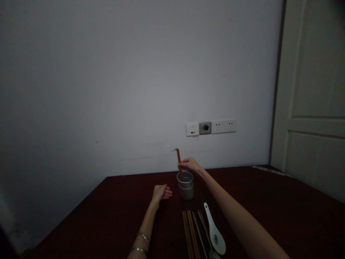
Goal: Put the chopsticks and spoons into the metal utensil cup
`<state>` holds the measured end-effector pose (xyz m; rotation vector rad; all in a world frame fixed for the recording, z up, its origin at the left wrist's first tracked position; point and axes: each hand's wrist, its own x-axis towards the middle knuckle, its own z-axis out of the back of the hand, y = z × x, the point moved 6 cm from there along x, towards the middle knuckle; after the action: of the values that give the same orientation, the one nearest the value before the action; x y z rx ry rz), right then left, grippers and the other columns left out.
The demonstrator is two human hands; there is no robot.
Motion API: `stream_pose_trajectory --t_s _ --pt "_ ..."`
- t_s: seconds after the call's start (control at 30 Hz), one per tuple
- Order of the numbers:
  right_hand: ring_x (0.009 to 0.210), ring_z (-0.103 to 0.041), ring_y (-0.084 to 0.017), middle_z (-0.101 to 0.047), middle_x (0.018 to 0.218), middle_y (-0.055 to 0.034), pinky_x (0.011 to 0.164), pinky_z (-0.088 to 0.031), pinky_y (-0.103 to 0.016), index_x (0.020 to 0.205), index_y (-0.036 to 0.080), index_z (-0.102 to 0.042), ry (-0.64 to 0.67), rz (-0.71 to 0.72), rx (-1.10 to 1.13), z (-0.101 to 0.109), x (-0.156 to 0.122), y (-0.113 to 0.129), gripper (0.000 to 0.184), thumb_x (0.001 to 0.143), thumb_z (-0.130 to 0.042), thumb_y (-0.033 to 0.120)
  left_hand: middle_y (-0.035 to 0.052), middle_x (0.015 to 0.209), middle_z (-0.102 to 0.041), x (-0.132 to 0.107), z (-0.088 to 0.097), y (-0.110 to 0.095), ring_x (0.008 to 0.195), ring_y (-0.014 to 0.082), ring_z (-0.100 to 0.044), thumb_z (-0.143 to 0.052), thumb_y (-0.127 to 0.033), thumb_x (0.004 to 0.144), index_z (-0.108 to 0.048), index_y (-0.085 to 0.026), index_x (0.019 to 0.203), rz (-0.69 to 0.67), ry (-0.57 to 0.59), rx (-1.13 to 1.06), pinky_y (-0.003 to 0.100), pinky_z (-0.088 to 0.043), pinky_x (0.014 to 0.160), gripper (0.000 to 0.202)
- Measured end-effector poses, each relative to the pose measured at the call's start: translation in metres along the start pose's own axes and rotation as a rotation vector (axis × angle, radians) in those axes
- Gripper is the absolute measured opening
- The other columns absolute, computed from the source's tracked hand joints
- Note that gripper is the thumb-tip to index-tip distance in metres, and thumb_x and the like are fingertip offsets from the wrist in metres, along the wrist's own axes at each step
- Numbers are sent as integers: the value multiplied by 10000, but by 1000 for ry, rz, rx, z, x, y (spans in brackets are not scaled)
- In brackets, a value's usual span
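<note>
My right hand (189, 164) pinches reddish-brown chopsticks (178, 155) near their middle. Their lower ends reach inside the rim of a grey metal cup (185, 190), which stands upright on the dark red table (107, 216). I cannot tell whether they touch the bottom. Just left of the cup, my left hand (161, 192) rests by the table with its fingers loosely stretched out, apart from the cup and holding nothing. Nearer to me lie brown wooden chopsticks (191, 233), a thin metal utensil (199, 233), a metal spoon (206, 230) and a white ceramic spoon (215, 233) with a blue pattern.
A pale wall (151, 90) rises behind the table's back edge, with a row of socket plates (223, 126) on it. At the right stands a white panelled door (315, 90). A flat strip (271, 171) lies along the table's far right edge.
</note>
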<state>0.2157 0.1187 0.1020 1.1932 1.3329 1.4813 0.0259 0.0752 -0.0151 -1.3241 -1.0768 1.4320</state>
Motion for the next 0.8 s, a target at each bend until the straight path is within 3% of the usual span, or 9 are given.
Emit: stream_pose_trajectory --t_s 0.33,0.8 --pt "572 -617 -125 -667 590 -43 622 -497 -226 625 95 -654 21 11 119 -3 -3 -9 117 572 -723 173 104 575 -649 1 0 1 488 155 -614 -441 -287 837 -580 -78 698 2 -5 -13 245 -442 525 287" --pt "581 -629 -130 -674 614 -46 614 -497 -228 694 98 -644 26 0 109 -2 -2 -15 175 556 -736 154 94 553 -639 -2 -2 -3 478 146 -605 -411 -277 844 -566 -79 675 -22 10 -8 228 -414 489 304"
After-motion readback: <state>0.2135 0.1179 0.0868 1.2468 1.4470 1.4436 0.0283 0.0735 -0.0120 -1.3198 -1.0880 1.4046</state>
